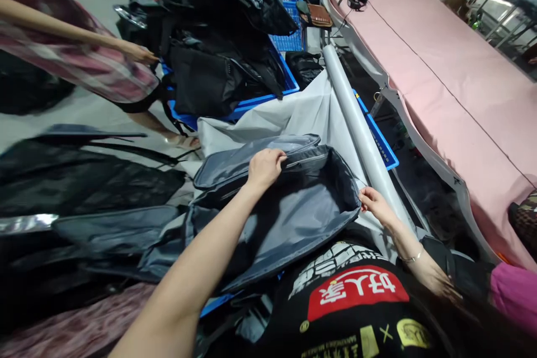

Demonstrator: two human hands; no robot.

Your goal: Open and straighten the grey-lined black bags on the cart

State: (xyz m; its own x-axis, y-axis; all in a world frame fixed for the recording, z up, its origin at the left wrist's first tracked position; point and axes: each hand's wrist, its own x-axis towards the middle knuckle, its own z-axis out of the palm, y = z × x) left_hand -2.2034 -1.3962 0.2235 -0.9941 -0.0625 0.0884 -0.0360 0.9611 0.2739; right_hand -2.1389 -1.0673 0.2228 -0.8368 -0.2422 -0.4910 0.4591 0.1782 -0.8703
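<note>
A dark blue-grey fabric bag (289, 218) lies unzipped in front of my body, its mouth facing up and its smooth lining showing. My left hand (265, 169) pinches the far edge of the opening, near a zipper, with the flap folded back beyond it. At the bag's right end, the fingertips of my right hand (375, 204) are closed on the rim near a corner. The bag's underside is out of sight. Against its near edge is the black apron (356, 302) with a red label on my front.
A grey roll (356, 117) slants behind the bag over pale sheeting. Blue crates (289, 81) hold black bags (210, 75). A co-worker's hands (142, 55) reach there from the left. More dark bags (84, 179) are piled left. A pink-covered table (453, 67) stands right.
</note>
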